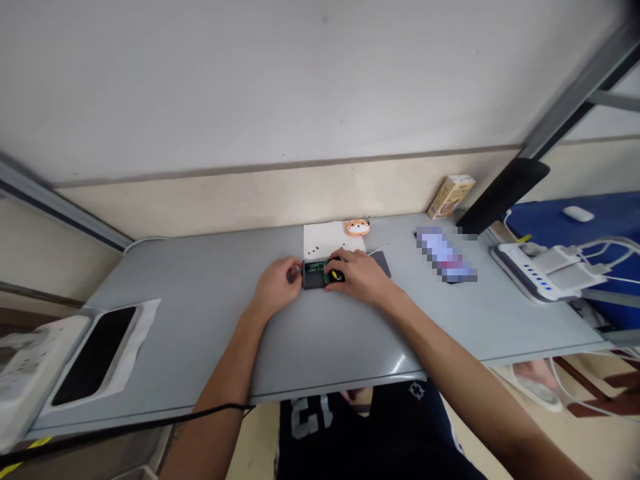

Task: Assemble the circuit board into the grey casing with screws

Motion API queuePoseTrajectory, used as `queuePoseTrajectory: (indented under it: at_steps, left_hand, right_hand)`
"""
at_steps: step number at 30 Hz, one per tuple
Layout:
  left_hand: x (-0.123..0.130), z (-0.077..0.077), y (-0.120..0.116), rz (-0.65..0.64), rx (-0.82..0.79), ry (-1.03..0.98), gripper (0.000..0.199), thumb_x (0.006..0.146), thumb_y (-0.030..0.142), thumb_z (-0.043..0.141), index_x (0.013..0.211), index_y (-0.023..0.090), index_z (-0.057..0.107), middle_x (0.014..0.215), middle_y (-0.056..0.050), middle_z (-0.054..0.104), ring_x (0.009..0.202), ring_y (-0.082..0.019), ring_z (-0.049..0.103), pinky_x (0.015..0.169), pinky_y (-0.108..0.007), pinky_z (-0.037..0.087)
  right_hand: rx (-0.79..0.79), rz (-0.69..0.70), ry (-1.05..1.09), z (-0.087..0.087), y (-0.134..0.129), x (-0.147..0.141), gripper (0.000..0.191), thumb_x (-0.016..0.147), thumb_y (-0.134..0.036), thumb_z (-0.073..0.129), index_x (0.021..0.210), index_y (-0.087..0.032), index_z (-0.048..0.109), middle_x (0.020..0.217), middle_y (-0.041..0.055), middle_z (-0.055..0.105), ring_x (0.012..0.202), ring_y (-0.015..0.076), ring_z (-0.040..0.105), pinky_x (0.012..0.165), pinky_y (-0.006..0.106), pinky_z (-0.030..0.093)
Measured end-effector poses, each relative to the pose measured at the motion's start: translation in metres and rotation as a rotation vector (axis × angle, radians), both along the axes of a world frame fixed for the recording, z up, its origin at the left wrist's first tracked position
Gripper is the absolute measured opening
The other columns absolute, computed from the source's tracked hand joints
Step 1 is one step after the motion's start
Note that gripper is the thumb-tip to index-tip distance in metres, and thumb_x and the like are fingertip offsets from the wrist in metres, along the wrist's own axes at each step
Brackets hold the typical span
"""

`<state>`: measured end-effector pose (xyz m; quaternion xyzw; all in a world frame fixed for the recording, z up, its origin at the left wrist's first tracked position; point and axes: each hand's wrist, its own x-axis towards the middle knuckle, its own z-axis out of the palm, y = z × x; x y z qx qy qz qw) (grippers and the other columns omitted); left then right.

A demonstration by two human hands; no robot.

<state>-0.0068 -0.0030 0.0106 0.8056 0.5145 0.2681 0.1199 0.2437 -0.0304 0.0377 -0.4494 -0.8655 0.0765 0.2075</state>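
Two hands (275,287) (363,277), one circuit board (316,269), one paper sheet (330,239).

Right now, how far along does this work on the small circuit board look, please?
Partly done, it seems. The dark case is open, with the green circuit board showing. In hand: the left hand is at the case's edge, and the right hand grips a black handle over the board. Left: small black pieces lie on the white paper.

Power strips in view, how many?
2: one white power strip at the left end of the grey desk, sockets showing; one white power strip with blue lights at the right end, with plugs in it. Others could be out of frame.
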Motion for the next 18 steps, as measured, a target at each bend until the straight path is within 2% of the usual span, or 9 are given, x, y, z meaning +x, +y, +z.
queuePoseTrajectory:
  at_steps: [6, 13, 18]
  left_hand:
    - [0.0008, -0.0001, -0.0007, 0.035, -0.02, -0.018, 0.021, 0.086, 0.022, 0.058, 0.106, 0.022, 0.067, 0.08, -0.002, 0.062, 0.076, -0.02, 0.059, 0.071, -0.033, 0.046]
    - [0.0004, 0.0006, -0.0001, -0.025, -0.073, -0.066, 0.023, 0.089, 0.023, 0.055, 0.11, 0.022, 0.066, 0.08, -0.002, 0.062, 0.074, -0.019, 0.058, 0.07, -0.031, 0.046]
    - [-0.0005, 0.0021, -0.0002, -0.041, -0.125, -0.069, 0.023, 0.089, 0.025, 0.054, 0.108, 0.021, 0.067, 0.076, 0.0, 0.058, 0.071, -0.017, 0.055, 0.069, -0.03, 0.046]
  right_hand:
    - [-0.029, -0.012, 0.101, 0.0017, 0.002, -0.0003, 0.031, 0.088, -0.045, 0.077, 0.111, -0.025, 0.073, 0.123, 0.0059, 0.07, 0.104, 0.024, 0.066, 0.092, 0.038, 0.045]
    - [-0.032, -0.01, 0.038, -0.0044, 0.0028, 0.0022, 0.037, 0.083, -0.047, 0.082, 0.111, -0.024, 0.073, 0.121, 0.0067, 0.07, 0.102, 0.0249, 0.066, 0.093, 0.039, 0.044]
    - [-0.053, 0.034, 0.011, -0.0016, 0.0034, 0.0063, 0.038, 0.082, -0.042, 0.084, 0.113, -0.023, 0.072, 0.12, 0.0085, 0.07, 0.104, 0.0252, 0.067, 0.093, 0.038, 0.044]
